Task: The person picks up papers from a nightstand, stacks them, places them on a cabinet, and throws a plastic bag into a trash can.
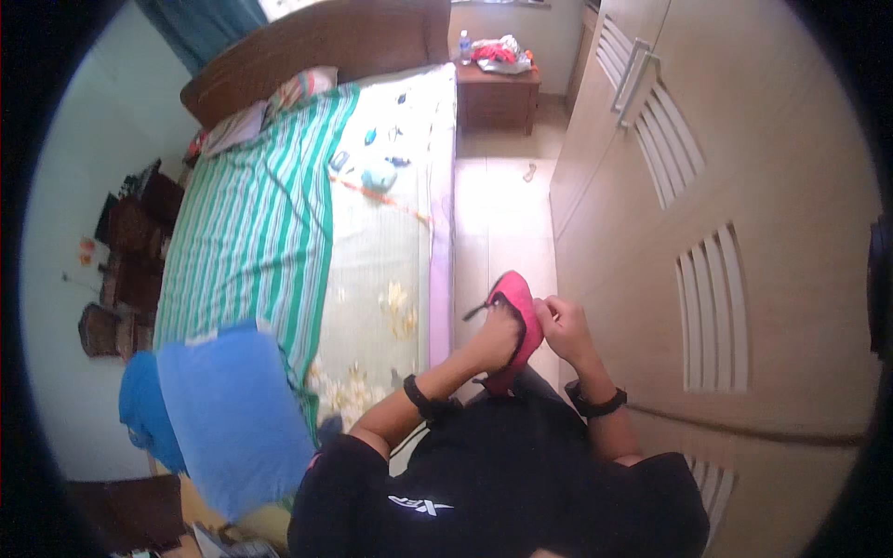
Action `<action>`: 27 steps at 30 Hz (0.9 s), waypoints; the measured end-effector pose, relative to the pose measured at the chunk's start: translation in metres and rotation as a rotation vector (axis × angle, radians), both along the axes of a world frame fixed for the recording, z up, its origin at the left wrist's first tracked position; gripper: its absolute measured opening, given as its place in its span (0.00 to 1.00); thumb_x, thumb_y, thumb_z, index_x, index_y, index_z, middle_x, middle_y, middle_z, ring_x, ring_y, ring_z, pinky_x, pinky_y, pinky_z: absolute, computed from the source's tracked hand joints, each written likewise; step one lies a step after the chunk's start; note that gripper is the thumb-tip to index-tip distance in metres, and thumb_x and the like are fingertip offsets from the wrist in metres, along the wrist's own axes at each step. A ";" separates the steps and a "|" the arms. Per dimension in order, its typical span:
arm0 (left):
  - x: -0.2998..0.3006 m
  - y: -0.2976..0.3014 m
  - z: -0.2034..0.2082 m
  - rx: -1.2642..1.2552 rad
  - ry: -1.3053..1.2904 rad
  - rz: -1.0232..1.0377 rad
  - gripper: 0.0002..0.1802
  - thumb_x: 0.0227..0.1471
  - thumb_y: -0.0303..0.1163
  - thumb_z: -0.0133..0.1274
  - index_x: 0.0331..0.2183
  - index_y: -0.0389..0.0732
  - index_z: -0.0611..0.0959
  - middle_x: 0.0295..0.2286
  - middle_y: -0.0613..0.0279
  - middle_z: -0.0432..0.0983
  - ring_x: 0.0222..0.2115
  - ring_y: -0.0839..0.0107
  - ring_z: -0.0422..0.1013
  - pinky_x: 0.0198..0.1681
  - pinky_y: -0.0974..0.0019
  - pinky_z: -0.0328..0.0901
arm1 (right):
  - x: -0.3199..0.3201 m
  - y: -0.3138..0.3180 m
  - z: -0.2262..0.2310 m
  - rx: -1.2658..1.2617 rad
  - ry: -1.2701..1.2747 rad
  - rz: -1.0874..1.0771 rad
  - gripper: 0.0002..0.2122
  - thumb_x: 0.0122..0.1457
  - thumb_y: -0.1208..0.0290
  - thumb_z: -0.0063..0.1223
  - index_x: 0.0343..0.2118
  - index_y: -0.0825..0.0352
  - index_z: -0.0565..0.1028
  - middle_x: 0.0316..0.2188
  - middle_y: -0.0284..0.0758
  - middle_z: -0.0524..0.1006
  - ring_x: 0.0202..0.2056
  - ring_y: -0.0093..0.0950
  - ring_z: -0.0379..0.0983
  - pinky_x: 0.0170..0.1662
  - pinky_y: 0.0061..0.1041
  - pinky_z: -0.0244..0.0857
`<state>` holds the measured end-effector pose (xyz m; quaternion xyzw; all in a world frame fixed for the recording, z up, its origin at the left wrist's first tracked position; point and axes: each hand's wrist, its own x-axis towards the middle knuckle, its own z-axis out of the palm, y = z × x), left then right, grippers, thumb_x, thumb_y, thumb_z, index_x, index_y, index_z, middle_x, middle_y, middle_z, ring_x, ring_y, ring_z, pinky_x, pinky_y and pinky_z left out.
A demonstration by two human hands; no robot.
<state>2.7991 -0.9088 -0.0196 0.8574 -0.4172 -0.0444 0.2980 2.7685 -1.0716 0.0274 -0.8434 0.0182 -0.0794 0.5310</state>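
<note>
Bright pink high-heeled shoes (pixel 532 327) with dark linings are in front of my body. Two thin dark heels stick out to the left, one by the upper end and one lower down, so there seem to be two shoes. My left hand (pixel 502 337) grips them from the left, its fingers partly hidden in a shoe's opening. My right hand (pixel 564 329) is closed at the shoe's right side, its thumb and fingertips pinched against the pink edge. Whether anything small is between those fingertips cannot be made out.
On the left is a bed (pixel 363 279) with a green-striped sheet (pixel 251 228), small items and a blue cloth (pixel 237 409) near its foot. A light wooden wardrobe (pixel 772 158) stands close on my right. Beyond the tiled floor (pixel 502 214) is a bedside table (pixel 498 98).
</note>
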 end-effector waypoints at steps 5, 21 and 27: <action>0.121 -0.047 0.073 0.169 0.206 -0.223 0.17 0.32 0.34 0.60 0.31 0.43 0.79 0.29 0.57 0.76 0.35 0.57 0.71 0.39 0.59 0.65 | 0.137 -0.033 -0.008 -0.095 0.057 0.102 0.17 0.54 0.60 0.48 0.20 0.72 0.74 0.17 0.49 0.71 0.18 0.40 0.71 0.24 0.33 0.63; 0.473 -0.059 0.036 -0.498 0.664 -0.027 0.23 0.34 0.22 0.47 0.39 0.33 0.72 0.32 0.54 0.72 0.37 0.62 0.69 0.43 0.64 0.64 | 0.528 -0.050 -0.014 0.064 -0.041 0.346 0.15 0.56 0.67 0.45 0.16 0.72 0.69 0.11 0.39 0.68 0.14 0.25 0.62 0.20 0.27 0.57; 0.620 -0.067 0.056 0.016 0.397 -0.050 0.17 0.34 0.27 0.57 0.33 0.38 0.77 0.27 0.49 0.73 0.32 0.53 0.70 0.35 0.57 0.64 | 0.656 -0.072 0.008 -0.058 -0.092 0.160 0.13 0.51 0.65 0.55 0.19 0.69 0.71 0.14 0.37 0.69 0.17 0.27 0.65 0.22 0.27 0.59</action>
